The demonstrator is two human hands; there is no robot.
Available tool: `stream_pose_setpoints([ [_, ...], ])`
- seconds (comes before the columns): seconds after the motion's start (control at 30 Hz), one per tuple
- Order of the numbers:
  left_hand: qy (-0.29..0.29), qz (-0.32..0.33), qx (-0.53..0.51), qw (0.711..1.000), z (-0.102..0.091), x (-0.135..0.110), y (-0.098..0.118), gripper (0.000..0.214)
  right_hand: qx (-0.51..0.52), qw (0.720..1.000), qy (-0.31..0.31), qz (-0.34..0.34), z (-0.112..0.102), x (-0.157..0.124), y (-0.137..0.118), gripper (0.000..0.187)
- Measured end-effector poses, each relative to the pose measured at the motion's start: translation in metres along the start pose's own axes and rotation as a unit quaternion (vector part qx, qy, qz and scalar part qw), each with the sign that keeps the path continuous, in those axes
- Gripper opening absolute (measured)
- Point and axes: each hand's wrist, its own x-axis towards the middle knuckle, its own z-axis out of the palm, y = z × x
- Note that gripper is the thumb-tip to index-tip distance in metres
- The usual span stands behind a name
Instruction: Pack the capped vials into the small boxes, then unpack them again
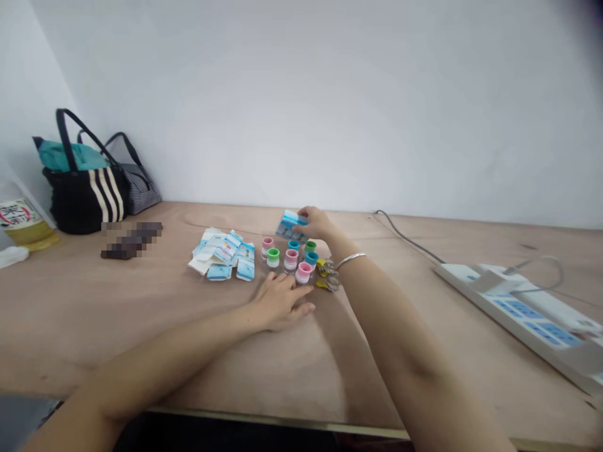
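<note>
My right hand [316, 223] reaches forward and is closed on a small blue-and-white box [290, 225], held just above the wooden table [141, 326]. My left hand [279, 302] lies flat on the table with fingers stretched out, fingertips beside a pink-capped small bottle [304, 272]. Several small bottles with pink, green and teal caps [291, 257] stand in a cluster between the hands. A heap of flattened blue-and-white boxes [225, 254] lies to the left of the bottles. A silver bracelet [351, 258] circles my right wrist.
Yellow keyring-like bits [326, 275] lie right of the bottles. A white power strip [527, 314] with a cable [405, 237] sits at right. Black striped bags [89, 182] stand at the back left by the wall, with a drink bottle [21, 223] at the left edge.
</note>
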Motion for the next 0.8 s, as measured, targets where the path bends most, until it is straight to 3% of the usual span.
stream_pose_setpoints([
  [0.17, -0.014, -0.018, 0.003, 1.000, -0.001, 0.004, -0.001, 0.045, 0.034, 0.990, 0.125, -0.051, -0.029, -0.023, -0.013, 0.045],
  [0.3, -0.007, -0.038, -0.005, 0.999, 0.000, 0.010, -0.002, 0.047, 0.102, 0.978, 0.145, -0.108, -0.051, -0.060, -0.025, 0.042],
  [0.47, 0.005, -0.005, -0.045, 0.999, -0.004, -0.003, -0.008, 0.043, 0.188, 0.969, 0.040, -0.156, -0.073, -0.103, -0.035, 0.040],
  [0.57, 0.037, -0.007, -0.091, 0.995, -0.016, -0.026, -0.019, 0.021, 0.207, 0.960, -0.052, -0.183, -0.076, -0.119, -0.037, 0.038],
  [0.63, 0.057, -0.062, -0.122, 0.989, -0.029, -0.042, -0.031, 0.009, 0.190, 0.960, -0.089, -0.186, -0.069, -0.126, -0.040, 0.037],
  [0.7, 0.103, -0.110, -0.137, 0.979, -0.043, -0.055, -0.041, 0.016, 0.156, 0.964, -0.109, -0.187, -0.057, -0.131, -0.044, 0.036],
  [0.8, 0.149, -0.087, -0.149, 0.974, -0.058, -0.063, -0.049, 0.032, 0.094, 0.968, -0.127, -0.193, -0.035, -0.134, -0.054, 0.035],
])
